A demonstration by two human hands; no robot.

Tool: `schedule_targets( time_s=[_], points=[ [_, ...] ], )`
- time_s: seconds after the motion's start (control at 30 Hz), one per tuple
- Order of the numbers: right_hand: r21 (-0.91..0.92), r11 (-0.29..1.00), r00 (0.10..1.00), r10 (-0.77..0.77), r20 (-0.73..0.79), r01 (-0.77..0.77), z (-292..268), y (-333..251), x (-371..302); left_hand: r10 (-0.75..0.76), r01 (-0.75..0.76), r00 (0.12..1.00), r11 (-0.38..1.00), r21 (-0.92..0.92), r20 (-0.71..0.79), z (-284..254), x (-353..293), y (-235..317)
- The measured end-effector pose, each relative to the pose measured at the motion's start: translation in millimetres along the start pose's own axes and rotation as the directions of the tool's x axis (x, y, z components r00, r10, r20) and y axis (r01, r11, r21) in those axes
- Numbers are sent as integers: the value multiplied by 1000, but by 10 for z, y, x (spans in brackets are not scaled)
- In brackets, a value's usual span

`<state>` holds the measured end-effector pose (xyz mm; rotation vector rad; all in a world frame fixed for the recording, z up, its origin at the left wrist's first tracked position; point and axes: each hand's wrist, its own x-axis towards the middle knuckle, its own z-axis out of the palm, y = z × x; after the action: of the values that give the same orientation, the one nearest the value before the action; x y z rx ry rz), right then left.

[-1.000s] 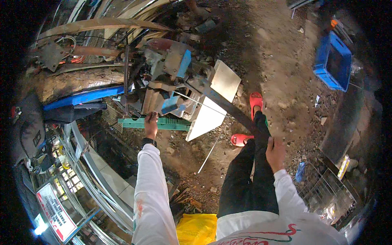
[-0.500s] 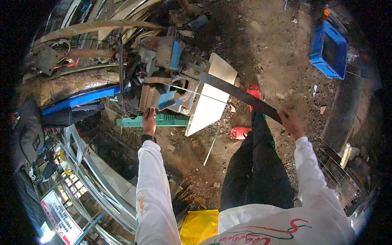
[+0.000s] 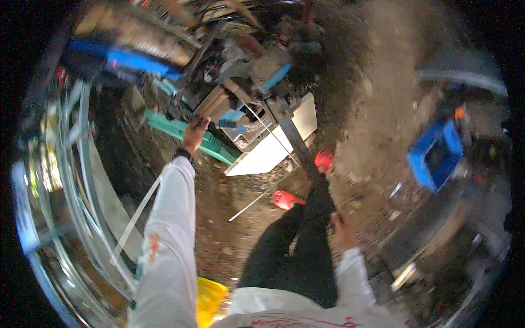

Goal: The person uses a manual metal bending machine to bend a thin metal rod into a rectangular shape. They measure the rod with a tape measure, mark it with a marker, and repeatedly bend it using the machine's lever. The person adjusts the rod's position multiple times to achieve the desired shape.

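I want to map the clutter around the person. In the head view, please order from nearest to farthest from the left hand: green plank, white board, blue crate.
1. Green plank: just under the left hand.
2. White board: to its right, mid-frame.
3. Blue crate: far right side.

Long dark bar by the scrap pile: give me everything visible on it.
The long dark bar is a flat, narrow strip that looks like dark metal, straight along its length. It runs diagonally from the scrap pile at upper left down toward the right hand, crossing over the white panel and passing beside the red shoe. Its upper end sits among the scrap; its lower end is lost against the dark trousers, so whether the right hand holds it cannot be told. The picture is motion-blurred, hiding surface detail.
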<state>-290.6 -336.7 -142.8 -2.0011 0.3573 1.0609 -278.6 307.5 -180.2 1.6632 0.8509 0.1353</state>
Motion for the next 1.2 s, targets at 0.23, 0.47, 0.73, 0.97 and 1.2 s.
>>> schedule_targets(
  time_s=[0.23,0.47,0.73,0.97,1.2],
  points=[
    [-277,960,996,-22,84,45,-638,-67,550,32,-33,999,838,544,12,122,-143,196],
    [39,999,999,-25,38,24,-1414,-29,571,114,-26,959,948,317,-261,-802,-706,195],
    [-100,995,999,20,25,-18,-1139,-191,568,521,137,823,202,970,-224,-1916,-2278,-836],
    [-520,846,991,-132,16,121,-162,-426,36,232,273,876,482,832,-422,-1740,-2324,-643],
    [-540,822,947,-293,-131,180,197,-227,-106,121,291,897,562,775,-424,-1775,-2195,-613]
  ],
)
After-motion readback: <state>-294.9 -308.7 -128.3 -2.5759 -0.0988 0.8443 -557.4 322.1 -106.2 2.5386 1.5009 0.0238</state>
